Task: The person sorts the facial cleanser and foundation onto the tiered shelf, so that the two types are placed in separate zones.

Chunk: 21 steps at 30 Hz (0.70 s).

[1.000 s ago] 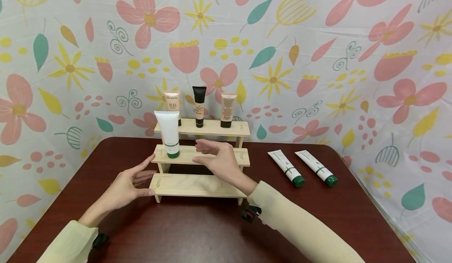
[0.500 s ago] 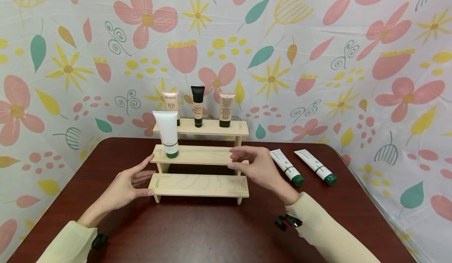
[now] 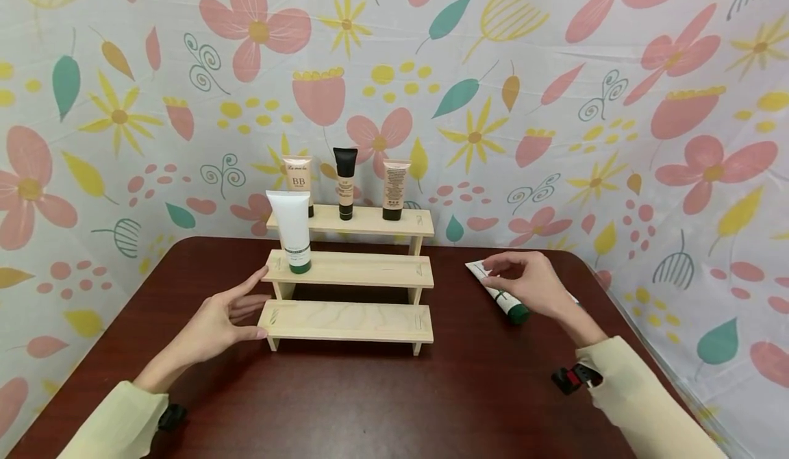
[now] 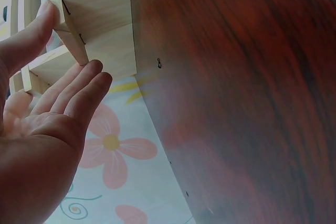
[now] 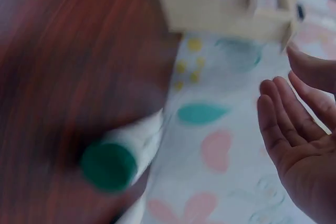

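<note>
A three-tier wooden display rack [image 3: 345,318] stands on the table. My left hand [image 3: 212,329] touches its left end with fingers extended, thumb at the lowest shelf's edge and index finger at the middle shelf. One white tube with a green cap [image 3: 292,229] stands upright on the middle shelf's left part. My right hand [image 3: 530,284] is over the lying tubes at the right, fingers loosely bent, holding nothing. The nearer lying white tube [image 3: 502,300] shows its green cap [image 5: 109,166] in the right wrist view; the farther lying tube is mostly hidden behind the hand.
Along the top shelf stand a beige BB cream tube [image 3: 298,175], a slim tube with a black top [image 3: 345,185] and a beige tube with a black cap [image 3: 394,188]. A floral cloth [image 3: 468,48] hangs behind the dark red-brown table [image 3: 370,404].
My right hand has moved right, from in front of the middle shelf past the rack's end to over the lying tubes. My left hand stays at the rack's left end.
</note>
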{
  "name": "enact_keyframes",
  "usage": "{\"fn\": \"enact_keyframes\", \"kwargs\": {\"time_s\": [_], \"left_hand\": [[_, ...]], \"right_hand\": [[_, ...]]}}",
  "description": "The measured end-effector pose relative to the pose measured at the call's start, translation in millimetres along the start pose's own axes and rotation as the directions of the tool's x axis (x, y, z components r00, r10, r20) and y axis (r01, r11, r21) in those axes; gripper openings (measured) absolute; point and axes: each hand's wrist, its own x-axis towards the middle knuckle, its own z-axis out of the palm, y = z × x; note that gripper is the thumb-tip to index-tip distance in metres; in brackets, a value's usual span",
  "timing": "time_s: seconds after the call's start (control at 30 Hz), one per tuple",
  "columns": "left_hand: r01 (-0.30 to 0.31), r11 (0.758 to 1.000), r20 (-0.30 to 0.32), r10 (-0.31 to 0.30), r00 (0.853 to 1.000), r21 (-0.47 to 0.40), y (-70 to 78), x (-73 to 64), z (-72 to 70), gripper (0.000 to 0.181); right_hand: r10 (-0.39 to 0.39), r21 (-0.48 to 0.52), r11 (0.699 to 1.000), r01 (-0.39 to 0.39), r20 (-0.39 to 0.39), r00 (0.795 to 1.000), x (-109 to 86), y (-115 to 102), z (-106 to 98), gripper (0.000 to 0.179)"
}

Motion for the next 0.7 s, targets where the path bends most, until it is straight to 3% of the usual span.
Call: {"fn": "enact_keyframes", "kwargs": {"time_s": [0.13,0.4,0.7], "left_hand": [[-0.002,1.0,-0.001,0.002,1.0,0.001,-0.4,0.5,0.1,0.107],[0.004,1.0,0.006,-0.004,1.0,-0.001,0.8,0.5,0.2,0.106],[0.013,1.0,0.003,-0.013,1.0,0.0,1.3,0.0,0.1,0.107]], "right_hand": [[0.046,-0.104,0.994,-0.04,0.056,0.997,1.3,30.8,-15.0,0.027],[0.114,-0.157,0.984,-0.088,0.164,0.98,5.1,74.7,-19.5,0.04],[0.205,-0.183,0.969,-0.166,0.224,0.953,14.3,95.1,-14.2,0.054]]}}
